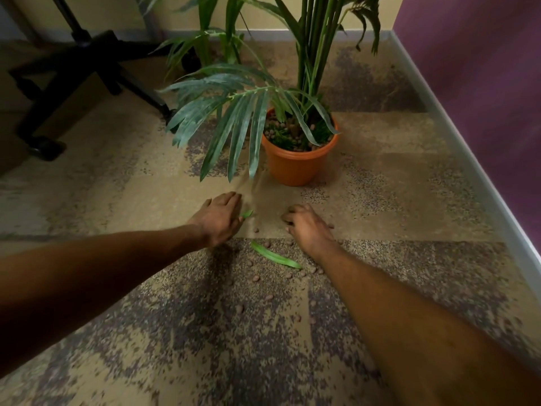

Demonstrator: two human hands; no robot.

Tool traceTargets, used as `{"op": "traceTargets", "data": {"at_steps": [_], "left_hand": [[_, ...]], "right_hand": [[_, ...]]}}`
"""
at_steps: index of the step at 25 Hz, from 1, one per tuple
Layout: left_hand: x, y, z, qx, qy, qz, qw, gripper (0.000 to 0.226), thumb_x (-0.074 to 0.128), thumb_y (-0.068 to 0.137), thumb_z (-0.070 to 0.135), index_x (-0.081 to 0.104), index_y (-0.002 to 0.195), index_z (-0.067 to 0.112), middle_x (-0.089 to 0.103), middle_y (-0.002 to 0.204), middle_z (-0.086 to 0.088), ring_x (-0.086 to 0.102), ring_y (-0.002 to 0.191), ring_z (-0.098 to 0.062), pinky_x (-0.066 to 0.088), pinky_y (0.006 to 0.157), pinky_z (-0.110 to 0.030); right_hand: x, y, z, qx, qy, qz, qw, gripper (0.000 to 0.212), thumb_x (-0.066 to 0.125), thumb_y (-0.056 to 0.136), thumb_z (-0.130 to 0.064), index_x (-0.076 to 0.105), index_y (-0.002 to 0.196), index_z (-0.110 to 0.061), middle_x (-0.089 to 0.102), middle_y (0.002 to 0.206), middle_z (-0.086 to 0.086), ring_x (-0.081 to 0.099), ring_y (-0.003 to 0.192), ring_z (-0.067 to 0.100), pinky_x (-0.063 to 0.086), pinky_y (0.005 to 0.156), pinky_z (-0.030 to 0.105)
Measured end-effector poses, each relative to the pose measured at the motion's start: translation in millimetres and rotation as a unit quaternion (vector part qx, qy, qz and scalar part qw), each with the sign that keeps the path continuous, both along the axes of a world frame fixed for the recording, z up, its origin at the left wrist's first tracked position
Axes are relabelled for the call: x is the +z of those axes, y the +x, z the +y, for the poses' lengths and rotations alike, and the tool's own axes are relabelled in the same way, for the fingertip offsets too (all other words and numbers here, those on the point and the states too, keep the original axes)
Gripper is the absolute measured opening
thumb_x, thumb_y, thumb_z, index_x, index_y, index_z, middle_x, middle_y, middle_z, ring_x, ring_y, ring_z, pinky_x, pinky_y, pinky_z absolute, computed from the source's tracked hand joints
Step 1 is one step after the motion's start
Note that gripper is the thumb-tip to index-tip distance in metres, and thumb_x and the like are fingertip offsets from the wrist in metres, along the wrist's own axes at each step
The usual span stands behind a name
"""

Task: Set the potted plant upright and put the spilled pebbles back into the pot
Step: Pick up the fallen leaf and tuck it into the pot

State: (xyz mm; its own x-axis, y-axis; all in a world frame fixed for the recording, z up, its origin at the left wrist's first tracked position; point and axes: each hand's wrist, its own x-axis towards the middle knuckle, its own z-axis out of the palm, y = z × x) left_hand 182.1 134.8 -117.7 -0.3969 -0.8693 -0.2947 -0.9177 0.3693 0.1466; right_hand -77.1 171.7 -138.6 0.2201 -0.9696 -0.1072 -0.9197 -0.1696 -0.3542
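The orange pot (295, 164) stands upright on the carpet, with a tall green plant (234, 112) and brown pebbles inside. Small brown pebbles (288, 275) lie scattered on the carpet in front of it. My left hand (219, 219) rests palm down on the floor, its fingers touching a small green leaf (246, 214); whether it grips the leaf is hidden. To the right, my right hand (306, 225) is cupped on the carpet with fingers curled over pebbles, what lies inside it being hidden. A longer fallen leaf (275, 256) lies between my wrists.
A black office chair base (85, 71) with wheels stands at the back left. A purple wall (483, 83) with a grey skirting board (456, 136) runs along the right side. A yellow wall closes the back. Patterned beige and purple carpet covers the floor.
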Motion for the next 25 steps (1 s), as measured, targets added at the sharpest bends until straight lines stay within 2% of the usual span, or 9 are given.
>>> {"op": "traceTargets", "data": {"at_steps": [3,6,8,11,13,15,20,22,25], "left_hand": [[2,4,-3,0.007,0.001,-0.006,1.0,0.075,0.031,0.108,0.052,0.008,0.167,0.013,0.014,0.175,-0.013,0.017,0.16,-0.031,0.015,0.131,-0.052],[5,0,-4,0.004,0.002,-0.013,1.0,0.074,0.03,0.108,0.05,0.007,0.167,0.013,0.012,0.175,-0.013,0.016,0.16,-0.031,0.015,0.131,-0.052],[6,-4,-4,-0.004,-0.002,-0.019,1.0,0.073,0.029,0.109,0.05,0.007,0.167,0.012,0.012,0.175,-0.013,0.016,0.16,-0.031,0.016,0.13,-0.053],[6,-12,-6,-0.012,0.0,-0.018,1.0,0.075,0.03,0.108,0.05,0.008,0.167,0.011,0.013,0.175,-0.013,0.015,0.161,-0.031,0.015,0.131,-0.052],[6,-19,-9,-0.016,-0.001,-0.011,1.0,0.075,0.031,0.108,0.051,0.009,0.167,0.011,0.014,0.175,-0.013,0.016,0.161,-0.03,0.015,0.131,-0.052],[7,-26,-11,-0.023,-0.004,-0.01,1.0,0.074,0.032,0.109,0.049,0.008,0.168,0.011,0.013,0.175,-0.013,0.016,0.161,-0.029,0.014,0.131,-0.052],[11,-43,-15,-0.031,-0.001,0.005,0.999,0.074,0.034,0.11,0.048,0.006,0.168,0.013,0.009,0.176,-0.012,0.012,0.162,-0.03,0.011,0.13,-0.053],[13,-46,-13,-0.038,-0.001,0.011,0.999,0.074,0.032,0.11,0.049,0.005,0.168,0.013,0.009,0.175,-0.012,0.011,0.162,-0.031,0.011,0.13,-0.054],[13,-44,-8,-0.043,0.0,0.01,0.999,0.074,0.03,0.11,0.051,0.005,0.168,0.014,0.009,0.175,-0.012,0.011,0.162,-0.031,0.012,0.13,-0.055]], "right_hand": [[5,4,0,-0.063,0.047,-0.052,0.996,0.026,0.055,0.1,-0.009,0.068,0.12,-0.019,0.061,0.12,0.002,0.059,0.101,0.017,0.053,0.09,0.036],[7,4,1,-0.098,0.076,-0.08,0.989,0.018,0.05,0.098,-0.011,0.064,0.105,-0.021,0.061,0.107,-0.002,0.055,0.084,0.009,0.052,0.076,0.036],[11,4,4,-0.104,0.089,-0.102,0.985,0.021,0.048,0.099,-0.018,0.061,0.115,-0.022,0.061,0.111,-0.002,0.059,0.092,0.015,0.049,0.071,0.035],[27,7,0,-0.046,0.052,-0.09,0.993,0.029,0.045,0.1,-0.035,0.058,0.126,-0.032,0.062,0.12,0.0,0.063,0.104,0.021,0.055,0.087,0.047],[44,7,-12,-0.023,0.0,-0.101,0.995,0.024,0.048,0.102,-0.029,0.062,0.122,-0.028,0.061,0.12,0.005,0.062,0.105,0.028,0.052,0.09,0.05],[65,6,-26,0.01,-0.084,-0.102,0.991,0.025,0.051,0.104,-0.014,0.065,0.124,-0.012,0.057,0.125,0.013,0.056,0.112,0.032,0.047,0.093,0.045],[117,-3,-58,-0.071,-0.21,-0.231,0.947,0.021,0.06,0.1,-0.01,0.069,0.119,-0.01,0.065,0.117,0.002,0.061,0.108,0.006,0.054,0.092,0.031],[125,-7,-65,-0.122,-0.182,-0.299,0.929,0.016,0.061,0.099,-0.019,0.07,0.108,-0.028,0.068,0.11,-0.012,0.063,0.103,0.0,0.054,0.087,0.028],[125,-13,-76,-0.124,-0.169,-0.3,0.93,0.02,0.058,0.1,-0.025,0.061,0.102,-0.045,0.064,0.092,-0.038,0.058,0.091,-0.022,0.045,0.07,0.006]]}}
